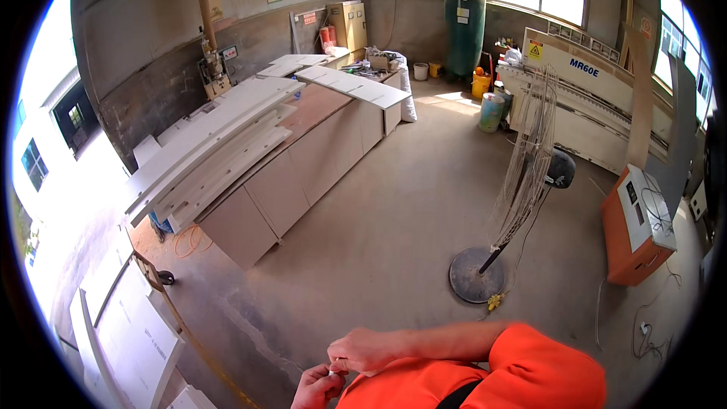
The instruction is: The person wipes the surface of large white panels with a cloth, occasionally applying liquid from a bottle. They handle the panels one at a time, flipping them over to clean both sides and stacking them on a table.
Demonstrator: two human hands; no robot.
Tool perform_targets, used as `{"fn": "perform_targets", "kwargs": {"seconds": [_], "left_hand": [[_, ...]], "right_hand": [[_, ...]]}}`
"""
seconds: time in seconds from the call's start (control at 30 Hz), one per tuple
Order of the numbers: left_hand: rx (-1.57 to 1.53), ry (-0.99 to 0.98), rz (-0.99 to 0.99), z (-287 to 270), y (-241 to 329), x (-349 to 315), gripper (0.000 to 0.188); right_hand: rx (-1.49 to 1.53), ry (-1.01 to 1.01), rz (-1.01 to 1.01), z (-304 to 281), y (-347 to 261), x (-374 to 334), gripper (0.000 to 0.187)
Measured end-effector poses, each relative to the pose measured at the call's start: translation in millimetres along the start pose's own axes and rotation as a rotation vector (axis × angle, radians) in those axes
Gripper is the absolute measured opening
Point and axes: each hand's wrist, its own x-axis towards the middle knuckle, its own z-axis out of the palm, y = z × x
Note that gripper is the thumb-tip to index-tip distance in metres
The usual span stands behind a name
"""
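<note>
Close to my body at the lower edge, my two hands meet over a small white thing [333, 372] that is too small to name. My left hand [316, 388] has its fingers closed around it. From the right, my right hand [363, 351] reaches across my orange shirt, its fingertips pinched together at the top of the same white thing. My right forearm is bare below an orange sleeve [541, 367]. The fingers partly cover what they hold.
White boards lie stacked on a long workbench [303, 174] at left; more boards [140, 333] lean on a cart nearer me. A round-based fan stand [477, 276] hung with strings stands right of centre. Beyond are an orange-and-white machine box [640, 227], loose cables and a green tank [463, 26].
</note>
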Motion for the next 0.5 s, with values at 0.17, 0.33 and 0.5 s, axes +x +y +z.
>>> {"fn": "perform_targets", "kwargs": {"seconds": [0.17,0.33,0.5], "left_hand": [[-0.156,-0.386,-0.236,-89,61,180,0.031],[-0.195,0.000,-0.205,31,179,330,0.038],[-0.456,-0.093,-0.277,18,230,501,0.038]], "right_hand": [[0.187,0.265,0.127,-122,54,35,0.024],[-0.107,0.508,-0.003,-231,125,81,0.020],[-0.266,0.592,-0.029,-358,208,132,0.024]]}}
